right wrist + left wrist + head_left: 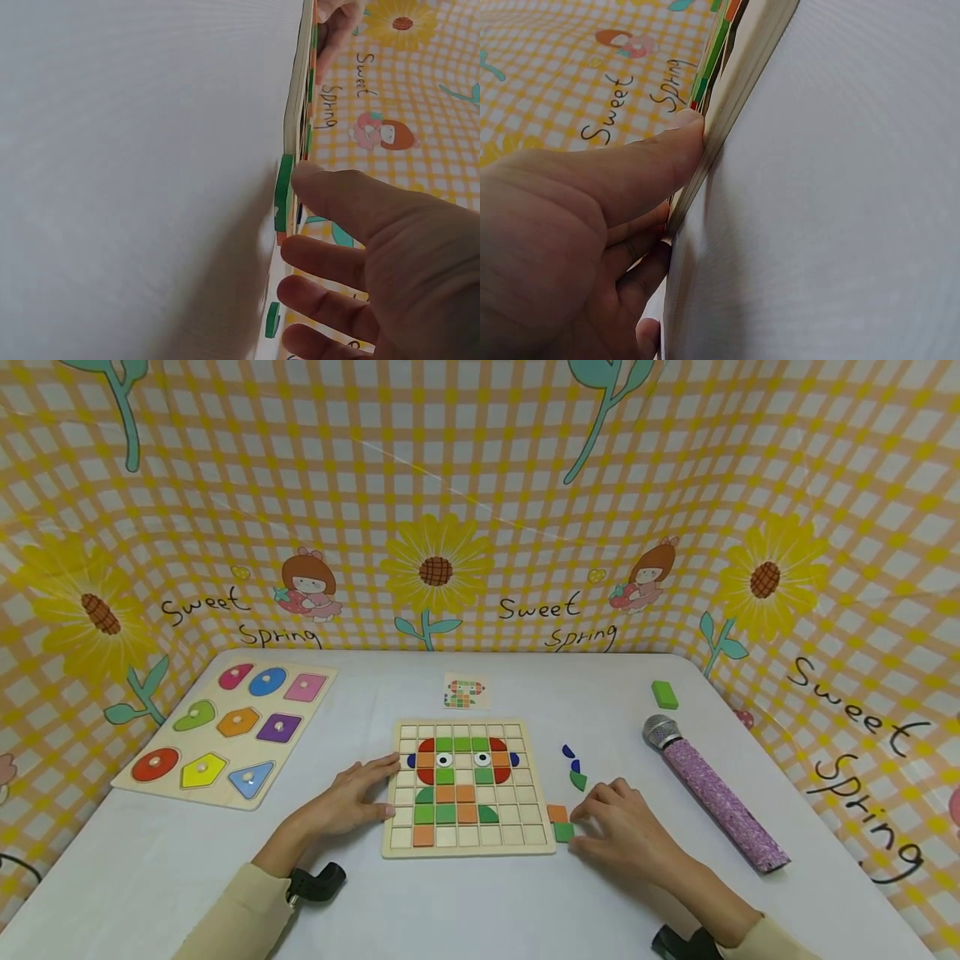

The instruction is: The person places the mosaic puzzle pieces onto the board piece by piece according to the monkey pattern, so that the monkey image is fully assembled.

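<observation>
A wooden grid board lies mid-table, bearing square and rounded tiles in green, orange, red and blue and two eye tiles. My left hand rests against the board's left edge, its thumb on the rim. To the right of the board, my right hand is over the table beside an orange square tile and a green square tile. The right thumb reaches close to the green tile; the other fingers are spread apart. Behind these lie a green rounded tile and small blue tiles.
A picture card lies behind the board. At the left is a shape puzzle with knobbed pieces. On the right are a glittery purple microphone and a green block. A checked cloth backdrop surrounds the table.
</observation>
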`<state>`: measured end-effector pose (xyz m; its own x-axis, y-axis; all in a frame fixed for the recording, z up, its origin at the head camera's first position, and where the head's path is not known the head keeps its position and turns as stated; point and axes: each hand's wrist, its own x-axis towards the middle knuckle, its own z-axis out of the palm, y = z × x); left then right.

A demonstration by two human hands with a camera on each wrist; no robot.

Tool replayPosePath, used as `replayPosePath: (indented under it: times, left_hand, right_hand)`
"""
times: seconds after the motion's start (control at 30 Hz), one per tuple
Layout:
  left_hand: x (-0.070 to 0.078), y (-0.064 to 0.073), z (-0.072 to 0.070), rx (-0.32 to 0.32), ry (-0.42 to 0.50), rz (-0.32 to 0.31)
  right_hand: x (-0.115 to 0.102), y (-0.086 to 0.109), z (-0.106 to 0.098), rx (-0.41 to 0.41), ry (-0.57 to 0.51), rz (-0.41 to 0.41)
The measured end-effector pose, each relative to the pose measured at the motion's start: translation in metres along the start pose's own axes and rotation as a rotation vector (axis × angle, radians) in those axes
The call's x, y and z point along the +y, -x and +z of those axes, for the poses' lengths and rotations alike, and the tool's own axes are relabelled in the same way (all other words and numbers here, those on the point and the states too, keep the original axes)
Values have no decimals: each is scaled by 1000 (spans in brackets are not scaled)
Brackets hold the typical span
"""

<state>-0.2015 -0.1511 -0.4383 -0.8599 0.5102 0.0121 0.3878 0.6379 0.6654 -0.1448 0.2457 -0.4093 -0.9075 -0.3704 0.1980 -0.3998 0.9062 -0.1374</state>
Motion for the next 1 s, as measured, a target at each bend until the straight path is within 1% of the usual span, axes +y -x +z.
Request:
replayPosePath:
  times: [0.1, 0.2, 0.37, 0.63, 0.8, 1.0]
  left_hand:
    - [0, 0, 0, -5, 3, 0]
    - [0, 0, 0, -5, 3, 2]
    - [0, 0, 0, 3, 0, 11]
    - [0, 1, 0, -12, 30, 16]
    - [0, 1, 0, -13, 30, 19]
    - [0, 1, 0, -8, 17, 20]
  right_hand:
    - [2, 1, 1, -21, -4, 12]
    - [2, 1, 3, -24, -1, 6]
    - [2, 0, 3, -11, 4, -15]
    - [3, 1, 4, 16, 11, -56]
    - [3, 2, 3, 26, 15, -73]
    - [-6, -1, -1, 28, -19, -88]
